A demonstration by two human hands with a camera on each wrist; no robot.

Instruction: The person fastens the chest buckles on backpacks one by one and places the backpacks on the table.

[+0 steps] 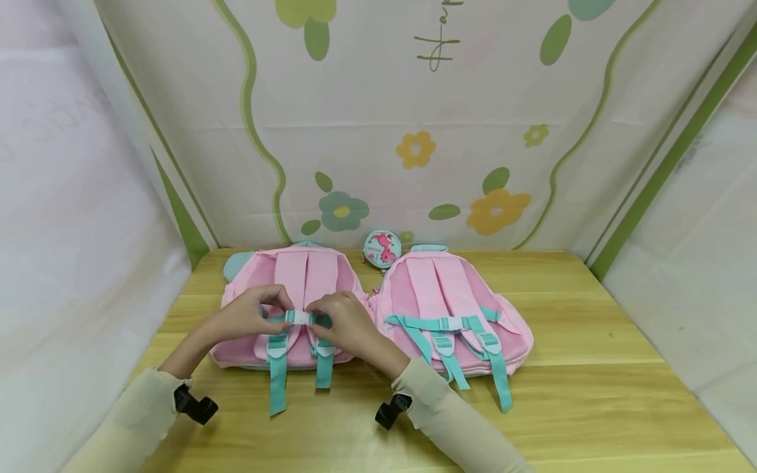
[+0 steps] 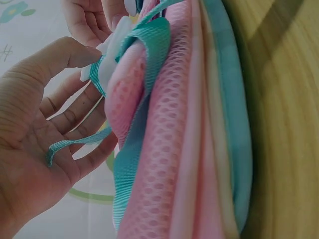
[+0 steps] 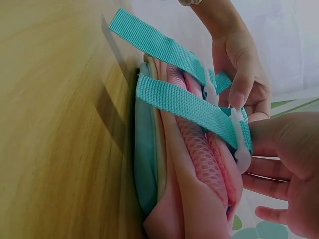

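Note:
A pink backpack (image 1: 254, 272) lies on the left of the table with its shoulder straps facing up. Across those straps runs a turquoise chest strap with a white plastic buckle (image 1: 300, 318). My left hand (image 1: 245, 318) pinches the buckle's left end between thumb and fingers, and a loose turquoise strap end (image 2: 79, 139) crosses its palm. From the other side, my right hand (image 1: 349, 322) pinches the right end. Two turquoise webbing tails (image 3: 189, 107) hang from white adjusters (image 3: 239, 142) below the hands. Fingers partly cover the buckle.
A second pink backpack (image 1: 393, 289) lies close on the right, its white chest buckle (image 1: 453, 323) joined across the straps. Behind, between the bags, stands a round turquoise pouch (image 1: 382, 249) with a pink picture. A flower-printed cloth (image 1: 367, 98) backs the wooden table (image 1: 591, 394).

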